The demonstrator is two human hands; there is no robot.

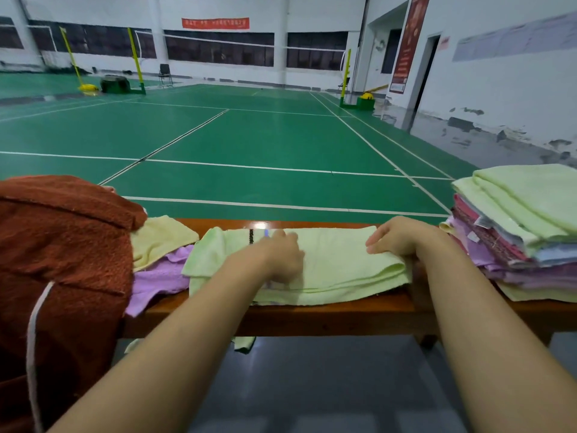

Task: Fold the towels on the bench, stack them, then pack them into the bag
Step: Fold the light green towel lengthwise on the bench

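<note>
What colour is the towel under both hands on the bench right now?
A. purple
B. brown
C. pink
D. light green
D: both the left hand and the right hand rest on the light green towel spread on the wooden bench; the purple towel lies off to the left, untouched.

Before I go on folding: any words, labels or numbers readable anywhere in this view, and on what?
None can be read.
Red banner on the far wall: pale characters, blurred.
Tall red poster by the doorway: print too small.
Pale sheets on the right wall: washed out.
Tags on the folded stack: no legible print.
</note>
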